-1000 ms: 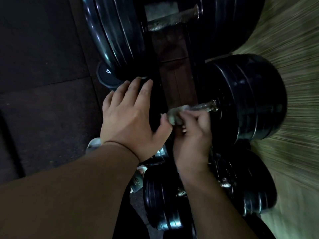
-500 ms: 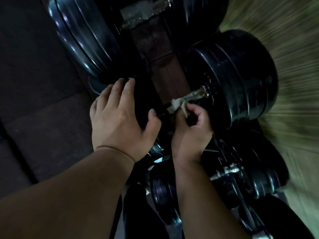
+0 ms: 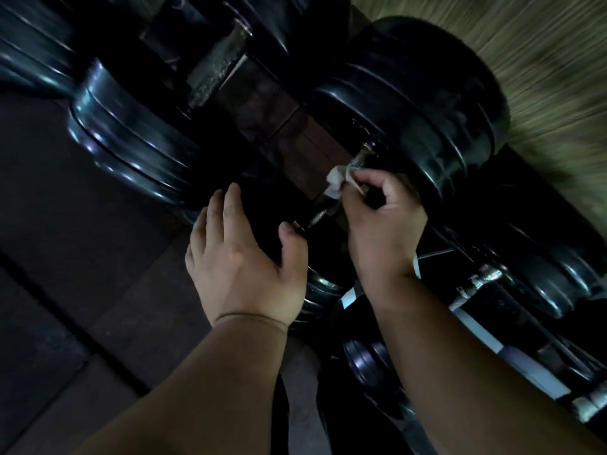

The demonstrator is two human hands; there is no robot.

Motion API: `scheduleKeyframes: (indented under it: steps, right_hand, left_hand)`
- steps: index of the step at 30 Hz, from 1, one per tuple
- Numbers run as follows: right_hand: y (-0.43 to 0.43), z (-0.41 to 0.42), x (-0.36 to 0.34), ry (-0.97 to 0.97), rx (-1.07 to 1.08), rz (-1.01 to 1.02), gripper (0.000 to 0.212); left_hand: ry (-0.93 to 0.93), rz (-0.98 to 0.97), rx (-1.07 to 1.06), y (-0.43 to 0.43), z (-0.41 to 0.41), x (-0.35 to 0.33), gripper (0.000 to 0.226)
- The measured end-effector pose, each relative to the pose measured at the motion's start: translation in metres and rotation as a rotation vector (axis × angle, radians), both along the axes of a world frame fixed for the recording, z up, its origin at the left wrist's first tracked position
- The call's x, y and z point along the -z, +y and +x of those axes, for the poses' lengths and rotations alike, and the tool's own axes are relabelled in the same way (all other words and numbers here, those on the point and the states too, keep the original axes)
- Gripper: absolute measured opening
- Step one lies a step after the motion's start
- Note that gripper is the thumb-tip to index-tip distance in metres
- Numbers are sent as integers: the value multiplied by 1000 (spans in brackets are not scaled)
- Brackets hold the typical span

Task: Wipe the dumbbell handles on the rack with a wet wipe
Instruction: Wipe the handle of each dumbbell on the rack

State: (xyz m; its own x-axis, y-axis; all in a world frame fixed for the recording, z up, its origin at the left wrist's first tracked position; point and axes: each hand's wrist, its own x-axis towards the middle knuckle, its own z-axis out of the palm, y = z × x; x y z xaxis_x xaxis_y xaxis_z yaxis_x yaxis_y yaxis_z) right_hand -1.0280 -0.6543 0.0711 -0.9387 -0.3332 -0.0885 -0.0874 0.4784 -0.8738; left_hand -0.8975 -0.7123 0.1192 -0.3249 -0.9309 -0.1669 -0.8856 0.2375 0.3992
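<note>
Right hand pinches wet wipe against dumbbell handle, near right head. Left hand flat, fingers straight, braces dark left head. Risk: small wad slips from fingertips; dumbbell rolls if brace loosens.

No lettering, number or brand can be read on the dark, blurred dumbbells.
</note>
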Motion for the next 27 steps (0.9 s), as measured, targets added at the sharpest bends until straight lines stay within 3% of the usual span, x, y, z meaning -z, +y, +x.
scheduleKeyframes:
  steps: [3, 6, 9, 13, 19, 27]
  right_hand:
    - [4, 9, 3, -37, -49, 35, 15]
    - [13, 19, 2, -310, -240, -6, 15]
    - [12, 16, -3, -195, -266, 85, 12]
    - [3, 0, -5, 17, -34, 79, 13]
    - [5, 21, 0, -194, -225, 150, 11]
    - [-7, 29, -55, -139, -182, 125, 10]
  left_hand:
    - [-15, 12, 20, 0, 1, 1, 86]
    - [3, 20, 9, 0, 0, -2, 87]
    - [13, 22, -6, 0, 1, -2, 88]
    - [20, 36, -7, 0, 2, -2, 86]
    - [30, 62, -16, -1, 1, -4, 83]
    - [51, 106, -25, -9, 4, -9, 76]
